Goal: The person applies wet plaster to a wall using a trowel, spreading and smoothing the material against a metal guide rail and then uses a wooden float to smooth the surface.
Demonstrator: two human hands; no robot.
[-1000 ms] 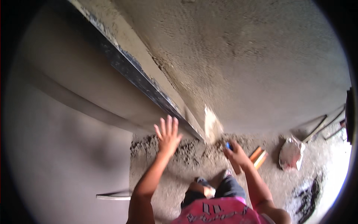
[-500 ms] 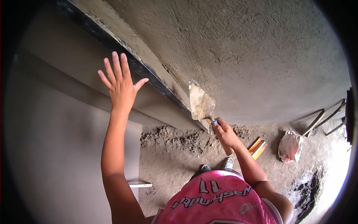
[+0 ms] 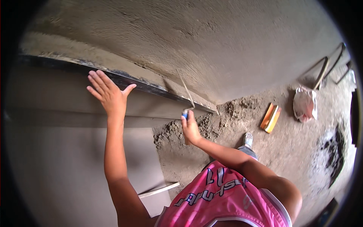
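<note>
In the head view: gripping, in the right hand [image 3: 191, 126], a trowel [image 3: 185, 89] with a thin pale metal blade, a bent neck, a blue collar and a brown handle. Showing almost edge-on, as a narrow slanting line, in front of a black straight strip [image 3: 151, 87] along the foot of a rough grey plastered wall [image 3: 242, 49]; cannot tell any contact with either. Lying inside curled fingers, closed round the handle, with blade beyond the fist and butt poking out below. Holding nothing in the left hand [image 3: 109, 92]: fingers slightly spread, thumb stretched out, tips over the black strip, well apart from the trowel.
</note>
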